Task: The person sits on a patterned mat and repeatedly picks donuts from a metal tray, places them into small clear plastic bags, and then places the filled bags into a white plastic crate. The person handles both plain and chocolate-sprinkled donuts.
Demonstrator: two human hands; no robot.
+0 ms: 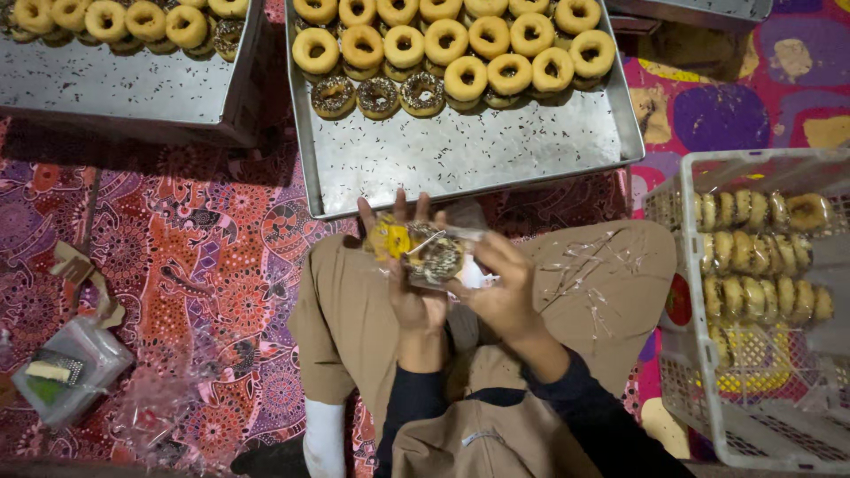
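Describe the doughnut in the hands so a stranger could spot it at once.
Start at the big metal tray of doughnuts at top centre. Just below it, the left hand and right hand hold one sprinkled doughnut. Unlike the tray's bare ones, it sits in clear wrap.

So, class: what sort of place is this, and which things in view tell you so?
Probably a small home doughnut-packing workspace on a floor. A metal tray holds rows of glazed doughnuts, a white plastic crate holds wrapped ones, and the left hand and right hand hold a doughnut in clear wrap.
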